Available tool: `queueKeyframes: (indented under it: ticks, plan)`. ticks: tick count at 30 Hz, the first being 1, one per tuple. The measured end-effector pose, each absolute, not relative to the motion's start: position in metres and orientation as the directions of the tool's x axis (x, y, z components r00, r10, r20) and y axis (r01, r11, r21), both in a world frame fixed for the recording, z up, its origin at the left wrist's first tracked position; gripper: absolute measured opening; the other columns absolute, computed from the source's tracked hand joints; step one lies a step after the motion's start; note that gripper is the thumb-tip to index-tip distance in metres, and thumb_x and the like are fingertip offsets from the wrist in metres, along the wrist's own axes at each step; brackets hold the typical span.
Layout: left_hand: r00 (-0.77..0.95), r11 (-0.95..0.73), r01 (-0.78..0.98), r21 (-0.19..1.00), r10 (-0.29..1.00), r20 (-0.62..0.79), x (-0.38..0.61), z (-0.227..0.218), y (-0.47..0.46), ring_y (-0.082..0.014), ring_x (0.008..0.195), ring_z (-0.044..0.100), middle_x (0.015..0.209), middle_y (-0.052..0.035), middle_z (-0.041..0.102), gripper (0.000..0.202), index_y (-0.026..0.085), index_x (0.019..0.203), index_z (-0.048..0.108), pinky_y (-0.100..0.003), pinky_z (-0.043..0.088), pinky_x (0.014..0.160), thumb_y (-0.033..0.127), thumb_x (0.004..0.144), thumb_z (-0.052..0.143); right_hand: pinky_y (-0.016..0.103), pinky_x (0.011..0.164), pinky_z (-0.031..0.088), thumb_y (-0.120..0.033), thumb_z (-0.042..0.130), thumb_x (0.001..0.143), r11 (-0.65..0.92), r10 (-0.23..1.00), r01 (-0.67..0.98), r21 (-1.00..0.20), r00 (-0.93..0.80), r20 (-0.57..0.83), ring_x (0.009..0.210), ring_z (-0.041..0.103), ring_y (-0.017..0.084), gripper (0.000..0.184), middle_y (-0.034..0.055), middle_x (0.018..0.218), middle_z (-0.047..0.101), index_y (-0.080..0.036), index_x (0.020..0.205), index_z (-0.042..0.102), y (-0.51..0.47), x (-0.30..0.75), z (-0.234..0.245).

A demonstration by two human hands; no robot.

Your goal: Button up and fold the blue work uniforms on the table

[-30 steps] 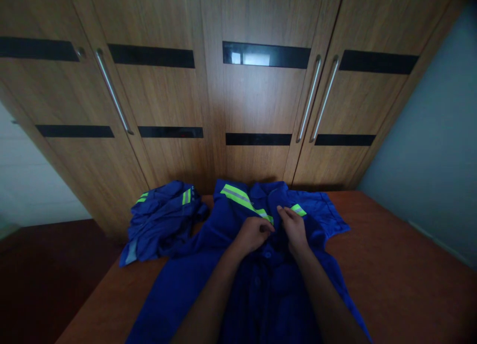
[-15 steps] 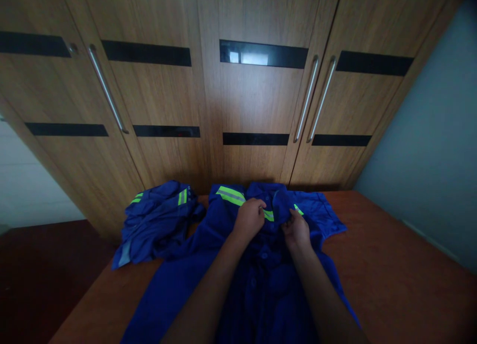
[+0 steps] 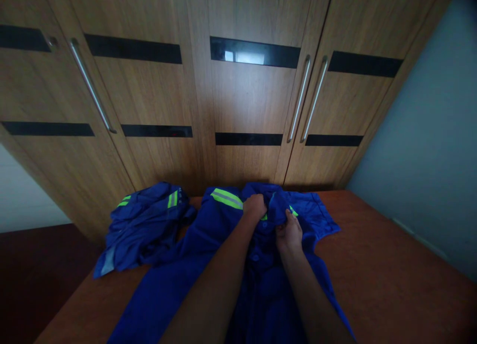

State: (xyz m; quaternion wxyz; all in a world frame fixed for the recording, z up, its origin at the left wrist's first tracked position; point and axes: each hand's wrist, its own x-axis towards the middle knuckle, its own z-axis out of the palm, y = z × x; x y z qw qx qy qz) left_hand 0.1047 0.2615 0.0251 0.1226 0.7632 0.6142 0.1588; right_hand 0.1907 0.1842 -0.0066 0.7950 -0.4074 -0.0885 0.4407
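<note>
A blue work jacket (image 3: 201, 240) with yellow-green and grey reflective strips lies spread on a reddish-brown tabletop, its collar toward the wardrobe. Buttons show down its front. My left hand (image 3: 255, 206) is closed on the jacket's front edge just below the collar; its fingertips are hidden. At the other side of the opening, my right hand (image 3: 289, 231) pinches the opposite front flap, thumb and fingers together on the cloth.
A second blue garment (image 3: 145, 225) with similar strips lies crumpled to the left. Behind stands a wooden wardrobe (image 3: 246, 101) with metal handles. The reddish-brown table (image 3: 383, 264) extends right toward a pale wall (image 3: 417, 170).
My left hand has moved in closer to the right hand along the front opening and turned knuckles up. My right hand keeps its hold. The whole view has shifted slightly.
</note>
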Motion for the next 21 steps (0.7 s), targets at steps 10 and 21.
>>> queueKeyframes:
  ticks: [10,21]
  plan:
    - [0.158,-0.222,0.848,0.482,0.972,0.172,0.099,0.018,0.261,-0.0294,0.089,0.067,0.093,-0.016,0.07,0.015,0.017,0.09,0.066,-0.037,0.049,0.076,0.017,0.079,0.056,0.017,0.041,0.034,-0.032,0.071,0.062,0.354,0.688,-0.486,-0.799,0.714,-0.129,0.043,0.042,0.005,0.03,-0.011,0.056,0.047,-0.021,0.083,0.053,0.182,0.19,-0.003]
    - [0.032,-0.472,0.55,0.689,0.837,0.547,0.057,0.079,0.219,-0.0121,0.075,0.064,0.08,-0.0004,0.067,0.006,0.019,0.084,0.058,-0.021,0.047,0.07,0.017,0.084,0.052,0.026,0.059,0.045,-0.03,0.056,0.077,0.445,0.576,0.335,-0.83,0.603,0.552,0.059,0.051,0.012,0.028,0.0008,0.068,0.058,-0.013,0.098,0.064,0.167,0.173,0.019]
